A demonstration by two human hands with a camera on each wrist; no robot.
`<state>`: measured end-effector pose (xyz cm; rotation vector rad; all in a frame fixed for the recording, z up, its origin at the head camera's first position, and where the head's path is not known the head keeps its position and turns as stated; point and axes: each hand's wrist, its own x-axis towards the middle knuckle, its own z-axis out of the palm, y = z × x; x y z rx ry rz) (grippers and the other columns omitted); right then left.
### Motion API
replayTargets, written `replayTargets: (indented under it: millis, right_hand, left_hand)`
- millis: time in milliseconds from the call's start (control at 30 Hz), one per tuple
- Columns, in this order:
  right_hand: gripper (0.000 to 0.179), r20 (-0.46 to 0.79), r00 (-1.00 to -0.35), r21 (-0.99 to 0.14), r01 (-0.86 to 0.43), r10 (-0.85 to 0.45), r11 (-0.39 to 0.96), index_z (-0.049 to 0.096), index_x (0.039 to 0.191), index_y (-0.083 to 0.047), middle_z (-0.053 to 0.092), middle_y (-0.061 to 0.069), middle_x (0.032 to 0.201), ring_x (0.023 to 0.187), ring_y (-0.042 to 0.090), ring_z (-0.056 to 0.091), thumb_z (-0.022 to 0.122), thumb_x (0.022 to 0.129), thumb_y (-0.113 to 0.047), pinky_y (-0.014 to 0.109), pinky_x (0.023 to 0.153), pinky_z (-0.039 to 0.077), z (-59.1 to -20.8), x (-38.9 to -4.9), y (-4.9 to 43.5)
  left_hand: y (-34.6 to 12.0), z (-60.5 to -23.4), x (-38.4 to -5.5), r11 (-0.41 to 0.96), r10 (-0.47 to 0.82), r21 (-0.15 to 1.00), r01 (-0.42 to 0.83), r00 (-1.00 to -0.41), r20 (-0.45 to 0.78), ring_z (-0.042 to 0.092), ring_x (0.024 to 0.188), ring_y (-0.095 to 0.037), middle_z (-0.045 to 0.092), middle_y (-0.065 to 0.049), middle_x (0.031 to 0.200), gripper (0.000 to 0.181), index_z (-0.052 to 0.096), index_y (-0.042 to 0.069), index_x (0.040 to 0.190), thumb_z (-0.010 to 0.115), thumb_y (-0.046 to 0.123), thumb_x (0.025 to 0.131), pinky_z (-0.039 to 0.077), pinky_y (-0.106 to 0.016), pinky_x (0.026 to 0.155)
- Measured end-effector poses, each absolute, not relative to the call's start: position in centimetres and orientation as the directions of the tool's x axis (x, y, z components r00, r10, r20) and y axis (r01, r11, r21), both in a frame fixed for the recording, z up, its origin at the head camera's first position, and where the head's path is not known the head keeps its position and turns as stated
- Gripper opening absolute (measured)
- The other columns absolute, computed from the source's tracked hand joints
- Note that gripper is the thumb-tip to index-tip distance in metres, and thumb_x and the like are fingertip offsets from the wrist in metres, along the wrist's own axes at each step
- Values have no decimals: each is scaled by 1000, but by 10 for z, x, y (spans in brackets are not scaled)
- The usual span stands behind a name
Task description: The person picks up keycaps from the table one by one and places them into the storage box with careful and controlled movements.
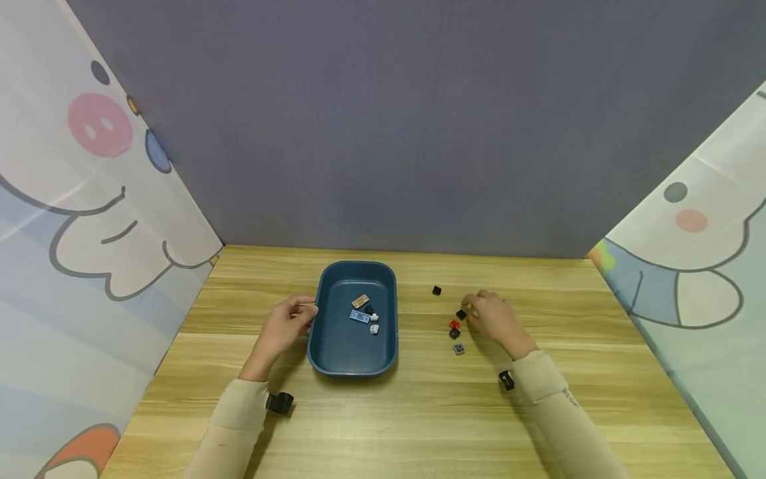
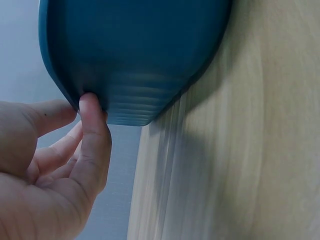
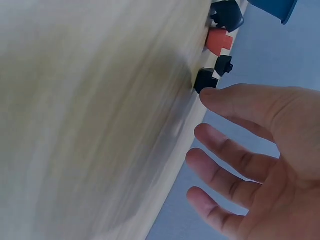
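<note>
My left hand [image 1: 291,322] pinches the left rim of a dark blue tray [image 1: 353,364], thumb and forefinger on its edge; the left wrist view shows this grip on the tray wall [image 2: 135,60]. Over on the right, my right hand [image 1: 493,318] is beside a small black block [image 1: 461,314], fingers extended and spread. In the right wrist view its thumb tip is at a black block [image 3: 205,81]; whether it touches is hard to tell. A red piece [image 1: 454,324], a dark piece [image 1: 455,333] and a grey square piece [image 1: 459,348] lie in a row near that hand.
Inside the tray are a tan printed tile [image 1: 360,301], a light blue printed tile [image 1: 360,317], a black piece [image 1: 368,310] and white pieces [image 1: 374,329]. Another black block [image 1: 437,290] lies farther back on the wooden table [image 1: 419,419]. A grey panel [image 1: 395,133] stands behind.
</note>
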<state>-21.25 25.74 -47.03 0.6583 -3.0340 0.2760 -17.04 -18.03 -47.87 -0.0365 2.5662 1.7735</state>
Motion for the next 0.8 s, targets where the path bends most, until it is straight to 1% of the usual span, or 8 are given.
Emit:
replayTargets:
  millis: [300,633,800]
  right_hand:
    - [27,59,-896,-195,-443,-441,875,72,114,-10,64,12,99,84,32,62,76,88,-4,45,60,53,-475,-214,258]
    - [24,89,-884,-187,-468,-459,864,72,109,-8,64,11,97,86,32,63,77,87,-1,49,65,55,-480,-218,258]
    - [23,98,-883,-191,-469,-459,862,71,108,-6,64,11,95,84,31,63,77,86,-2,46,63,56,-479,-217,258]
  left_hand:
    - [-180,-478,-171,348,-7,937,-42,-999,-42,67,84,-27,69,-23,106,33,62,-4,128,64,13,100,60,-33,68]
    - [-179,-477,-171,354,-18,934,-50,-999,-47,67,82,-27,69,-23,106,32,63,-3,127,64,13,100,60,-30,67]
    - [-179,-478,-171,350,-17,936,-46,-999,-43,67,82,-28,69,-23,106,31,63,-3,127,65,13,100,59,-29,66]
